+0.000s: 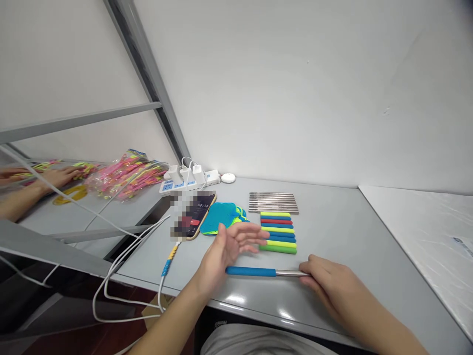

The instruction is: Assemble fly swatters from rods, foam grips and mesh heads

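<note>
My right hand (327, 281) is closed on the metal end of a rod with a blue foam grip (251, 271), held level just above the front of the grey table. My left hand (232, 246) is open, palm turned inward and fingers spread, beside the far end of that grip; whether it touches the grip I cannot tell. Behind the fingers lies a row of coloured foam grips (278, 230) in yellow, blue, red and green. Farther back, several bare metal rods (272, 202) lie side by side. A blue-and-lime mesh item (219, 218) is left of the grips.
A phone (195, 217) lies left, its white cable (161, 291) hanging over the edge. Behind it is a power strip (212, 178) with plugs. Beyond the metal frame (148, 64), another person's hand (61, 175) is near bagged pink items (125, 177). White sheeting (417, 222) covers the right.
</note>
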Available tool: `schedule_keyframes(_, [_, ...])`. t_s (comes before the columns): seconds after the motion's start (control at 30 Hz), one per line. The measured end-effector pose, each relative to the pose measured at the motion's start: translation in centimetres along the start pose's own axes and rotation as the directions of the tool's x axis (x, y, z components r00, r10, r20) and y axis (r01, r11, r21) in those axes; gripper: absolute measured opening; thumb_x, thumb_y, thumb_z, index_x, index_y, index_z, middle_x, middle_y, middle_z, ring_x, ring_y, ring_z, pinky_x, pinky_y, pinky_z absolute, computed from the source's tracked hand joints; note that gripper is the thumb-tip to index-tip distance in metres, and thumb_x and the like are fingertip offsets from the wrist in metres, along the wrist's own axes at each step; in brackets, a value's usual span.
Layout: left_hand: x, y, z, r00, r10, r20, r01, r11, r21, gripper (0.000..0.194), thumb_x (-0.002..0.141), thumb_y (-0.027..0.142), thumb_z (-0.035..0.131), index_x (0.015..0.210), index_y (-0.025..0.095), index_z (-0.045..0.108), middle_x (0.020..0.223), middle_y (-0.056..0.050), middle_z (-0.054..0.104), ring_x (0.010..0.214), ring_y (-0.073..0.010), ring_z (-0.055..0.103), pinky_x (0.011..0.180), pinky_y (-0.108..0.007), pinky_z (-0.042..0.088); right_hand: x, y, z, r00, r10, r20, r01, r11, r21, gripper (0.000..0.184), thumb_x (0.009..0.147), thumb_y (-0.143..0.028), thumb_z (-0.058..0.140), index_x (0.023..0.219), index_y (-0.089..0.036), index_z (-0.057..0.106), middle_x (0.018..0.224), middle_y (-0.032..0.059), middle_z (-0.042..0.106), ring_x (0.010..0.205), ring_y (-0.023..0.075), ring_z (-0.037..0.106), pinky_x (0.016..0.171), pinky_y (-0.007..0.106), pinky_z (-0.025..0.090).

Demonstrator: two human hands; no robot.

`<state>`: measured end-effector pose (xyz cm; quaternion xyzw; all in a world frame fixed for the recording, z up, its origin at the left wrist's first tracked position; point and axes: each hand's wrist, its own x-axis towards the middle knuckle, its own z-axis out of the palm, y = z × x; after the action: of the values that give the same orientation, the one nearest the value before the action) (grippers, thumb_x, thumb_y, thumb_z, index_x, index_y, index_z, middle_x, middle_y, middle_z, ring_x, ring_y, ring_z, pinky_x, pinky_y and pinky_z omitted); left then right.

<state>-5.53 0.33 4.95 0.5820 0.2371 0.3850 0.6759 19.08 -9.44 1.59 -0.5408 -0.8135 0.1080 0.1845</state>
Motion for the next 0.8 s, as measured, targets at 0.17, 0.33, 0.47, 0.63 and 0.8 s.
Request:
schedule_keyframes(0.17, [0.5,-0.8,1.1,0.997,-0.075,-0.020,0.071,0.985,-0.160,0.076,0.092,0.071,0.013,0.101,0.014,0.062,0.095,-0.013,0.068,0.084,-0.0225,0.061,0.079,-0.036,0.045,0.5,-0.8,0.8,0.996,-0.064,-0.064,0.060,0.996,-0.069,0.022,0.100,-0.022,0.036,0.092,-0.021,0.056,0.072,0.0001,0.059,0.061,0.0160,0.059,0.053,0.028,0.039])
schedule_keyframes(0.33, [0.4,-1.5,3.0,0.993,-0.098,-0.061,0.089,0.987,-0.130,0.080,0.092,0.070,0.006,0.093,0.014,0.063,0.083,-0.010,0.066,0.077,-0.0197,0.057,0.077,-0.033,0.043,0.9,-1.2,0.2,0.974,-0.161,-0.158,0.130,0.973,-0.189,0.021,0.098,-0.017,0.039,0.087,-0.020,0.056,0.066,-0.0009,0.056,0.056,0.0152,0.054,0.050,0.028,0.033])
schedule_keyframes(0.47, [1.1,-1.4,3.6,0.988,-0.070,-0.136,0.054,0.991,-0.122,0.073,0.094,0.067,0.010,0.088,0.015,0.062,0.077,-0.008,0.063,0.072,-0.0179,0.054,0.073,-0.030,0.042,0.9,-1.3,0.0,0.959,-0.186,-0.213,0.138,0.965,-0.221,0.019,0.097,-0.015,0.041,0.086,-0.020,0.056,0.063,-0.0015,0.055,0.052,0.0140,0.051,0.049,0.027,0.030])
schedule_keyframes(0.63, [0.8,0.3,3.9,0.991,-0.130,-0.044,0.137,0.950,0.282,0.037,0.095,0.049,0.044,0.090,0.017,0.064,0.089,-0.005,0.066,0.078,-0.0168,0.055,0.076,-0.028,0.043,0.8,-1.3,-0.3,0.953,-0.214,-0.215,0.167,0.962,-0.215,0.020,0.099,-0.020,0.042,0.088,-0.020,0.059,0.064,-0.0011,0.055,0.054,0.0135,0.051,0.050,0.027,0.031])
schedule_keyframes(0.8, [-2.1,1.4,3.6,0.972,-0.213,0.100,0.103,0.768,0.633,0.031,0.094,0.043,0.048,0.082,0.020,0.065,0.076,0.000,0.061,0.071,-0.0150,0.051,0.066,-0.025,0.036,2.6,-2.0,-2.5,0.914,-0.370,-0.165,0.311,0.902,-0.301,0.014,0.097,-0.026,0.050,0.096,-0.021,0.063,0.070,0.0011,0.059,0.060,0.0161,0.053,0.055,0.030,0.036])
